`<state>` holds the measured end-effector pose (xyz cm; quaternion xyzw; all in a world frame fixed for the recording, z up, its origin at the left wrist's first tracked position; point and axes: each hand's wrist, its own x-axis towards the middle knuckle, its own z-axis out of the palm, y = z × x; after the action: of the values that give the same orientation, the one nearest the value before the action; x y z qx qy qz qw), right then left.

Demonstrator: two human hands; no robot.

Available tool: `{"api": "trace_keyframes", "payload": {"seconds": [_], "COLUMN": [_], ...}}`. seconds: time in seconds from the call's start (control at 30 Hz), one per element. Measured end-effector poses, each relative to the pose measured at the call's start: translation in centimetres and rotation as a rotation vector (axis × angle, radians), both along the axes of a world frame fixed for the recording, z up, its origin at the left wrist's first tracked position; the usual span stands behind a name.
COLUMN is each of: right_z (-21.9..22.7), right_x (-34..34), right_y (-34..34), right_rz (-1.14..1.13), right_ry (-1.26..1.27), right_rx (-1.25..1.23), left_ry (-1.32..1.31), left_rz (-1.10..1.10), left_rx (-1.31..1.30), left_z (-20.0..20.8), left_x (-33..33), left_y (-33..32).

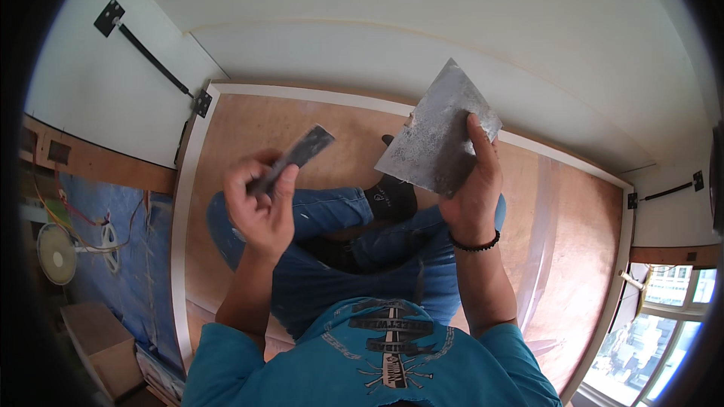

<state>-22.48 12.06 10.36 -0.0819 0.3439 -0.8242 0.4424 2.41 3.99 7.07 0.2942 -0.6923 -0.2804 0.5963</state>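
Observation:
My left hand (261, 200) is closed on a narrow, dark flat strip (308, 146), perhaps a scraper blade; its far end points up and right and looks slightly blurred. A flat grey metal plate (434, 139) with worn, speckled faces and pointed corners is in my right hand (478, 181). My right thumb presses on its face, while the fingers behind it are hidden. The strip and the plate are apart, both raised above my crossed legs (324, 211) in blue jeans. A dark beaded bracelet (475, 244) circles my right wrist.
I sit on a plywood panel (241, 128) with a raised white rim (179, 256). Black gas struts (154, 59) join it to a white panel (302, 49) beyond. At left are a round fan (57, 255), loose wires and a cardboard box (102, 347); a window (652, 339) stands at right.

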Motion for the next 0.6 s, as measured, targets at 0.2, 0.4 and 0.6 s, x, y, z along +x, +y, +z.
{"api": "trace_keyframes", "payload": {"seconds": [0.2, 0.4, 0.6], "right_z": [1.6, 2.1, 0.6], "right_x": [2.8, 5.8, 10.6], "right_y": [-0.7, -1.6, -2.4], "right_rz": [-0.185, -0.214, 0.084], "right_ry": [0.173, 0.537, 0.773], "right_rx": [-0.114, -0.082, -0.044], "left_ry": [-0.464, -0.513, -0.396], "left_rz": [0.159, 0.219, 0.316], "left_rx": [-0.745, -0.730, -0.677], "left_z": [1.9, 0.6, -0.5], "left_x": [-2.0, -2.9, 1.6], "left_y": [0.6, -0.3, -2.3]}}
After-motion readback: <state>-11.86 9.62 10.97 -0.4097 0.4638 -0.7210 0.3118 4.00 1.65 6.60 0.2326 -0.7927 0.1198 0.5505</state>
